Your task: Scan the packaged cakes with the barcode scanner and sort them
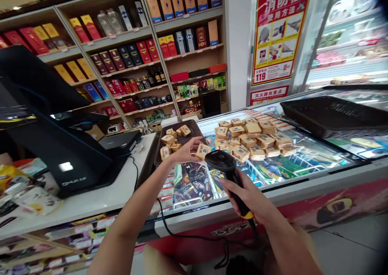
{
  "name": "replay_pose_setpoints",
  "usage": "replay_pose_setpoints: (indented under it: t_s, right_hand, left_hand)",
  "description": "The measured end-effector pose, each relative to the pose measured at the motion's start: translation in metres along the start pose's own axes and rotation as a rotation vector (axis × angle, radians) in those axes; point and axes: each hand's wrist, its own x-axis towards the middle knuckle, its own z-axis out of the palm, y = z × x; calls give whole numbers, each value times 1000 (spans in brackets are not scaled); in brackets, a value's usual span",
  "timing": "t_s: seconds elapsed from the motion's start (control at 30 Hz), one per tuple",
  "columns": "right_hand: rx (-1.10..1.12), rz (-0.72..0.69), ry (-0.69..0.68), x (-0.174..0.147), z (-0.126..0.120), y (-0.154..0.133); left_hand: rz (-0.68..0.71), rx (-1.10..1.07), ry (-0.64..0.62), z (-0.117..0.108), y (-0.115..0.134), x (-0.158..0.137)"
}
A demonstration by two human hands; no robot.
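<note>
My left hand pinches a small packaged sandwich-like packet with a barcode label on its face. In my right hand is a black barcode scanner, its head close to the packet and pointing toward it. A cable runs down from the scanner's handle. Right of the packet, a pile of similar packets lies on the glass top of a chest freezer. Several more packets sit in a black tray to the left of my left hand.
A black checkout terminal stands on the white counter at left. Stacked black trays rest on the freezer's far right. Behind are shelves of boxed goods. A loose black cable hangs in front of the freezer.
</note>
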Motion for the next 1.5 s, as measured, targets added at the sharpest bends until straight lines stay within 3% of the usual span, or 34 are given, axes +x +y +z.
replay_pose_setpoints:
  t_s: [0.17, 0.3, 0.57, 0.77, 0.9, 1.07, 1.27, 1.4, 1.5]
  right_hand:
    - [-42, 45, -166, 0, 16, 4]
    - [-41, 44, -189, 4, 30, 9]
    - [-30, 64, -153, 10, 41, 17]
    - [19, 72, -99, 17, 36, 17]
    - [58, 94, -65, 28, 30, 19]
    - [67, 118, -43, 50, 19, 26]
    - [40, 132, -36, 83, 8, 38]
    - [96, 131, -2, 101, 4, 43]
    - [119, 138, 35, 108, 1, 43]
  left_hand:
    - [-38, 39, 5, -16, 7, -47]
    - [-55, 6, 33, -22, 9, -74]
    - [-68, 2, 51, -26, 7, -84]
    - [-81, 50, 70, -37, -3, -54]
    - [-78, 244, 122, -59, -19, -13]
    - [-242, 624, 339, -101, -66, 40]
    - [-356, 742, 481, -146, -115, 69]
    - [-341, 792, 629, -149, -126, 88]
    - [-263, 776, 549, -129, -127, 113]
